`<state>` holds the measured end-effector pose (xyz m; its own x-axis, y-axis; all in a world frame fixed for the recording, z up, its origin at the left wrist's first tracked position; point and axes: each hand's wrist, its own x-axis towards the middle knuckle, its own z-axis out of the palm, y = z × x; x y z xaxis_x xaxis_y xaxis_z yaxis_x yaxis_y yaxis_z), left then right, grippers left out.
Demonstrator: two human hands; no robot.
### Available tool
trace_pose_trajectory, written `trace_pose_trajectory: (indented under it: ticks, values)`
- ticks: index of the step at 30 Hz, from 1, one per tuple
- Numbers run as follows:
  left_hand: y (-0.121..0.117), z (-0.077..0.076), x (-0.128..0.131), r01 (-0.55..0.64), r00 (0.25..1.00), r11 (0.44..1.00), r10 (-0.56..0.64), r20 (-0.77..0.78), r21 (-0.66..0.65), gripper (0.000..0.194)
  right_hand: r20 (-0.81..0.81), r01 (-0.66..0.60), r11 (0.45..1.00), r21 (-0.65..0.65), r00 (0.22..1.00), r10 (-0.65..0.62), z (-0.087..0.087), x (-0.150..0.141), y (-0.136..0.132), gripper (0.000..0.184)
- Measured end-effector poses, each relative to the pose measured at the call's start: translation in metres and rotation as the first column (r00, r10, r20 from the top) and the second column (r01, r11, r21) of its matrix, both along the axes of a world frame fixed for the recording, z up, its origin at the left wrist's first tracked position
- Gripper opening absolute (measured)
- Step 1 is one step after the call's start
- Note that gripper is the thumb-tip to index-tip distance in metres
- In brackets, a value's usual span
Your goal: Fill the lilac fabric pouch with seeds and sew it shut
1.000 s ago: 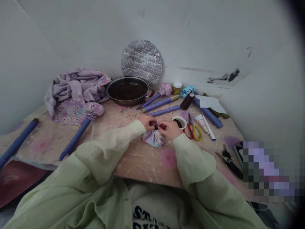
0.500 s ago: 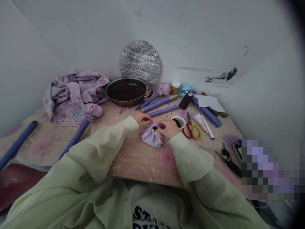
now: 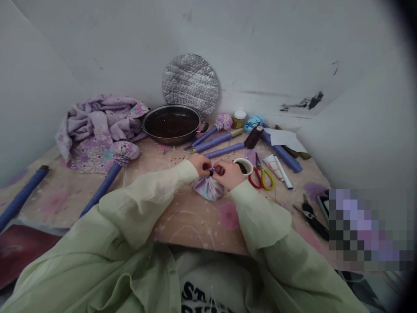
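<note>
Pink-flowered wooden board [image 3: 195,226] is what everything's laid out on, with a crumpled lilac floral cloth [image 3: 97,130] heaped at the back left and a quilted foil disc [image 3: 190,84] propped against the wall [image 3: 276,52]. A steel pan [image 3: 172,140] is parked beside that, filled with dark liquid [image 3: 171,124]. Up front, a small lilac floral fabric bundle [image 3: 208,189] is sat on the board right under the hands, its gathered neck [image 3: 211,172] held between them. That neck is pinched by the fingertips of both the left hand [image 3: 201,165] and the right hand [image 3: 224,174], which are curled nearly shut and almost touching. A white cup [image 3: 243,166] is placed just beside the right hand, with dark stuff [image 3: 241,167] inside. Red-and-yellow scissors [image 3: 261,179] are left right next to it.
</note>
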<state>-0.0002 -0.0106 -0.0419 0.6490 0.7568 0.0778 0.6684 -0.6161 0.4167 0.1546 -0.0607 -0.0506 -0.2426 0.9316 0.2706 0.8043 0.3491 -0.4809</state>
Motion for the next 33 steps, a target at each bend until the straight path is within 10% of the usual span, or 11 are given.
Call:
trace_pose_trajectory:
  ticks: [33]
  values:
    - [0.005, -0.023, -0.036, 0.128, 0.927, 0.980, -0.064, 0.370, -0.150, 0.018, -0.158, -0.036, 0.993, -0.109, 0.987, 0.018, 0.003, 0.003, 0.012, 0.007]
